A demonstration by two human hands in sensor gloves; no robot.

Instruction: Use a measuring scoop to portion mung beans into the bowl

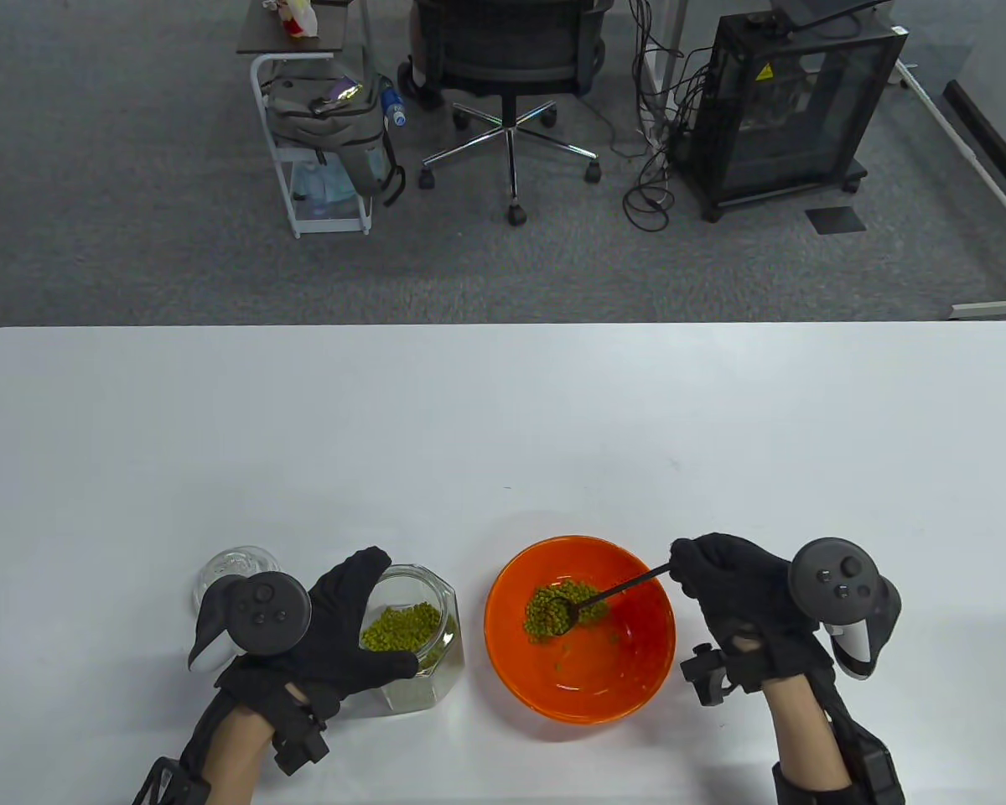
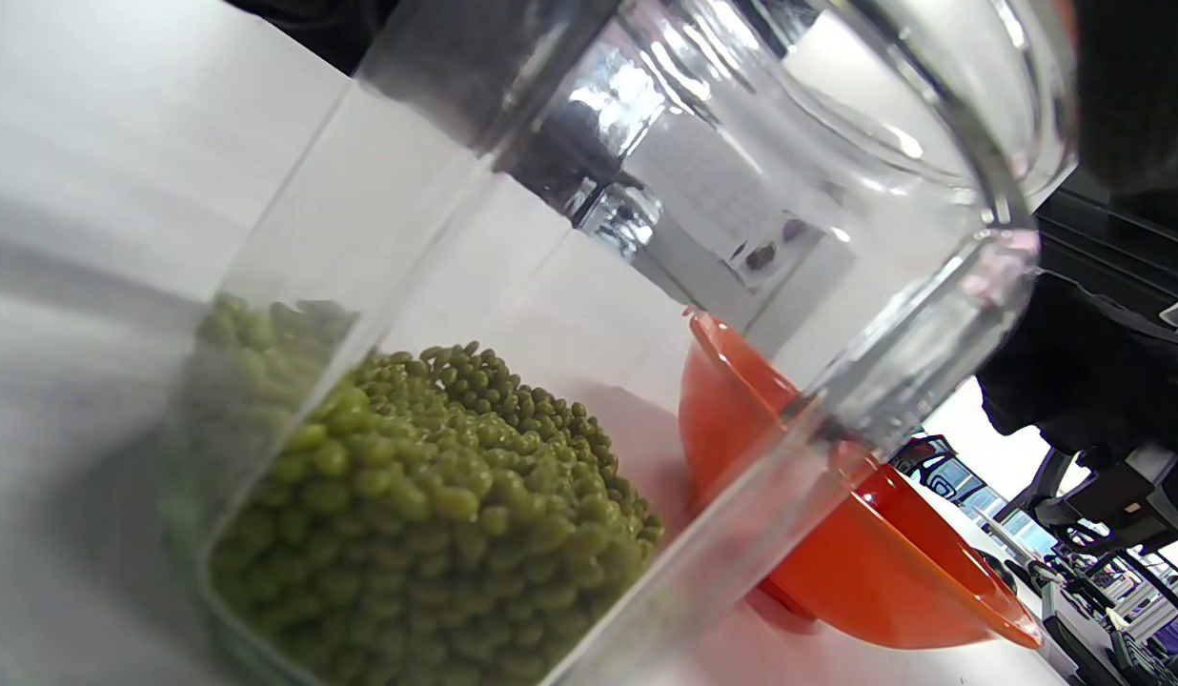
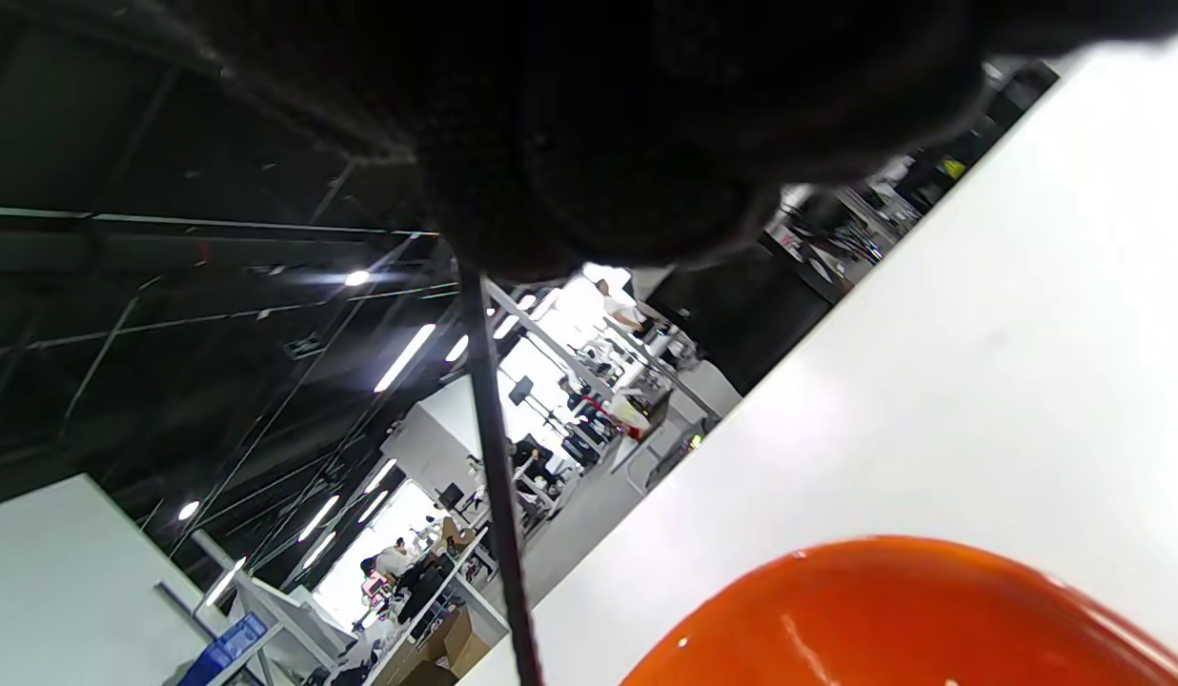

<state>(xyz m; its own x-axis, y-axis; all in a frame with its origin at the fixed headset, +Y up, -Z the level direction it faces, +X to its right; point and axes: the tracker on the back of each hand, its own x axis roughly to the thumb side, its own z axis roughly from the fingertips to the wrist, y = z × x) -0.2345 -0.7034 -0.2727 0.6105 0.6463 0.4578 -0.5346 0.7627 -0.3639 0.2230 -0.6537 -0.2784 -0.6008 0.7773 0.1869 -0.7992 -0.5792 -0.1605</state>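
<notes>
A: Where are the mung beans (image 1: pixel 563 613) right now?

B: A small heap lies inside the orange bowl (image 1: pixel 629 688), a little toward 10 o'clock of its middle. More sit in the glass jar (image 1: pixel 436 662), which stands on the white worktop (image 1: pixel 503 419) at 9 o'clock from the bowl, just beside it.

A: And the measuring scoop (image 1: pixel 616 589)?

B: Its head rests in the bean heap; the thin dark handle runs up toward 2 o'clock into the right hand (image 1: pixel 738 604). That grip is clamped on the handle end, fingers curled round it. The right wrist view shows the handle (image 3: pixel 494 457) dropping from the glove toward the bowl's rim.

A: The left hand (image 1: pixel 335 629)?

B: Wrapped round the jar from its 9 o'clock side, fingers and thumb curled against the glass. The jar's mouth is uncovered.

A: Anything else on the worktop?

B: A clear glass lid (image 1: pixel 235 568) at 10 o'clock from the jar, partly behind the left tracker.
</notes>
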